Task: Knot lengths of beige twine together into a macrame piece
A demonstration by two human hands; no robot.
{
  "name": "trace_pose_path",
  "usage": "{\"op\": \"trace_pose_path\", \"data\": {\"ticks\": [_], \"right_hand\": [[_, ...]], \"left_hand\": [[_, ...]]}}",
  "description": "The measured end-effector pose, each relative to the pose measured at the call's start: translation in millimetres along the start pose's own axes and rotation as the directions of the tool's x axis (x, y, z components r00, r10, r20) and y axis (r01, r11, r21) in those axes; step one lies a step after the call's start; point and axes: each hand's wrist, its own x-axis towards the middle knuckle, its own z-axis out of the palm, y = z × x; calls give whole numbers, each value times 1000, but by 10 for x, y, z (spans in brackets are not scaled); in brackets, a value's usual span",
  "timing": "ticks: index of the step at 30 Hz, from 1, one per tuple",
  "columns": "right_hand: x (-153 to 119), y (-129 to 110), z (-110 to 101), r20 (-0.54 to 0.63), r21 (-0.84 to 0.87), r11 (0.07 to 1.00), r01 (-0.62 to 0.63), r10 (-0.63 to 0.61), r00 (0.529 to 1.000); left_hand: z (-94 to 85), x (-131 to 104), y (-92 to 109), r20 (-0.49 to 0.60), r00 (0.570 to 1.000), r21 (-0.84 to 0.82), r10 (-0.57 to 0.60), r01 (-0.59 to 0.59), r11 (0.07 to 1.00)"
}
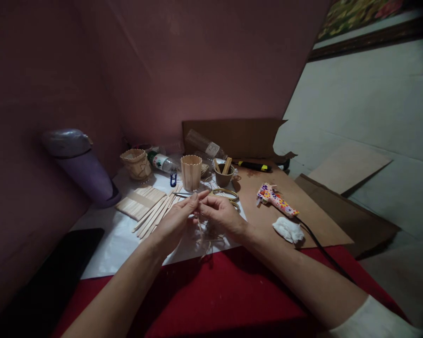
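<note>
My left hand [176, 217] and my right hand [223, 213] meet over the front of the white paper, fingertips pinched close together. Thin strands of twine [200, 231] hang between and below the fingers, and both hands seem to grip them. Just behind the fingers lie scissors with gold handles [226, 191], partly covered by the hands. Left of my left hand are loose craft sticks [155, 217] and a banded bundle of craft sticks [139, 202]. A cup-shaped holder made of craft sticks [191, 173] stands upright beyond the hands.
At right, a flowered glue gun [278, 201] with a black cord lies on cardboard [254, 216], near a crumpled white tissue [288, 230]. Farther back are a utility knife [254, 166], a small pot [224, 177], plastic bottles [164, 162] and another holder [136, 164]. A purple tumbler [81, 171] stands left.
</note>
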Motion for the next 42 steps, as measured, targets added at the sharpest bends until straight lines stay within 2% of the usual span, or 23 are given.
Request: {"op": "trace_pose_path", "data": {"ticks": [2, 5, 9, 12, 16, 21, 27, 36, 42], "right_hand": [[-6, -11, 10, -46, 14, 1000, -26, 27, 999], [3, -27, -14, -118, -8, 1000, -21, 20, 993], [12, -49, -36, -128, -34, 999, -1, -4, 992], [1, -67, -17, -130, -59, 998, -15, 8, 992], [-12, -85, 1, -113, -51, 998, -37, 31, 993], [-2, -72, -29, -78, -29, 996, -78, 76, 994], [10, -54, -52, -32, -34, 995, -98, 97, 995], [19, -23, -47, -8, 2, 995, -103, 103, 995], [1, -33, -44, -19, -12, 995, -98, 98, 995]], "left_hand": [[7, -2, 20, -16, 1000, -31, -5, 4, 1000], [-6, 11, 46, -121, 992, -53, 36, -43, 998], [-49, 39, 37, -210, 973, 4, 101, -102, 995], [-71, 53, 12, -215, 969, 45, 119, -112, 993], [-58, 51, 19, -231, 969, 7, 87, -88, 996], [-16, 29, 61, -132, 990, -74, 53, -63, 995], [-20, 28, 52, -62, 995, -106, 81, -87, 991], [15, 53, 41, -208, 973, -78, 98, -116, 990], [25, 42, 22, -194, 979, -91, 70, -89, 992]]}}
